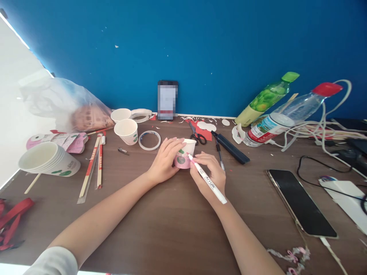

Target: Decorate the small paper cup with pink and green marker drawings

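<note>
A white paper cup [187, 146] with a printed green plant stands at the middle of the table, its lower part coloured pink. My left hand [164, 160] wraps around the cup's left side and holds it. In my right hand [210, 173] is a white acrylic marker [209, 181], gripped like a pen. The marker's tip meets the cup's right front side, near the edge of the pink. The far side of the cup is hidden from view.
Left: stacked paper cups [48, 160], wrapped chopsticks [91, 168], two single cups and a tape roll [149, 140]. Behind my hands: scissors [197, 135], paper scraps, a black pen and a dark box cutter [232, 148]. Right: bottles [269, 128], cables and a phone [301, 202].
</note>
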Tool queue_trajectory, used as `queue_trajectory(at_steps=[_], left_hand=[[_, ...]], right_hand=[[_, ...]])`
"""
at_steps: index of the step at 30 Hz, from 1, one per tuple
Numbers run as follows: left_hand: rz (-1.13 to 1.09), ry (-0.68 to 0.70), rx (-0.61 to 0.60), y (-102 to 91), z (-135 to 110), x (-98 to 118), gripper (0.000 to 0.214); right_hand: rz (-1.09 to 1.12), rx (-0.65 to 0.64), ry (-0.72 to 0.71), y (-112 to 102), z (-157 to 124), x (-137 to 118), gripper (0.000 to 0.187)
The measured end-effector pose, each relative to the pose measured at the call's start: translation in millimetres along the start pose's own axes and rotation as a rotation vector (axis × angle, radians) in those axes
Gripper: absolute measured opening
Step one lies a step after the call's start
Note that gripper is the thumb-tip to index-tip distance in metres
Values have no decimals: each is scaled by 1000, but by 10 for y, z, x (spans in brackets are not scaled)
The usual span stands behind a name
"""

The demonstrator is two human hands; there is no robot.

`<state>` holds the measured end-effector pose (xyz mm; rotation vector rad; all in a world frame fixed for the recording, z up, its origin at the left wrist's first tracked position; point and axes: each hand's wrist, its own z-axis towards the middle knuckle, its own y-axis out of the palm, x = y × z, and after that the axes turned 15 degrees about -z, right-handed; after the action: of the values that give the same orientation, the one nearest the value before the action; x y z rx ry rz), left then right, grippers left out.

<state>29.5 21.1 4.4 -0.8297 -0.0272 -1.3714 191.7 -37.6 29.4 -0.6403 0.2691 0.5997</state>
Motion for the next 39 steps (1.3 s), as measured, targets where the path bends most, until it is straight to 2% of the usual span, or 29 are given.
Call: queue_trajectory(at_steps=[17,23,29,39], left_hand=[[-16,4,9,0,1,-9,61],[-51,6,15,-8,14,12,66],[-51,69,15,0,12,8,66],[-59,107,5,6,18,14,66]], right_hand=[[13,35,145,35,-64,110,16],[55,31,175,17,-78,47,18],[101,-6,101,6,-50,-51,18],[64,-3,1,36,-40,-37,21]])
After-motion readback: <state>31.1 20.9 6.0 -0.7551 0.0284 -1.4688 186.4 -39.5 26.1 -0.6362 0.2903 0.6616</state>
